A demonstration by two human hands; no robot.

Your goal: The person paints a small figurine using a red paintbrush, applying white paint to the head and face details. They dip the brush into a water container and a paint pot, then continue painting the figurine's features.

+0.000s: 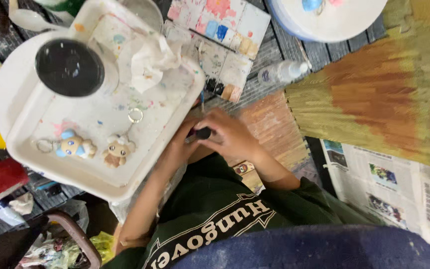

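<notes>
my left hand [177,149] and right hand [232,137] meet at the edge of a white square plastic tray [51,172], both closed around a small dark pen-like tool [201,133] held between them just above my green shirt. crowding close are a paint-stained palette of square wells [225,30], a small clear spray bottle [280,72] and a straw-coloured woven mat [379,94] over newspaper [389,184]. the tray holds a round black-lidded jar [69,67], crumpled white tissue [148,60] and two little painted figure keychains [95,148].
</notes>
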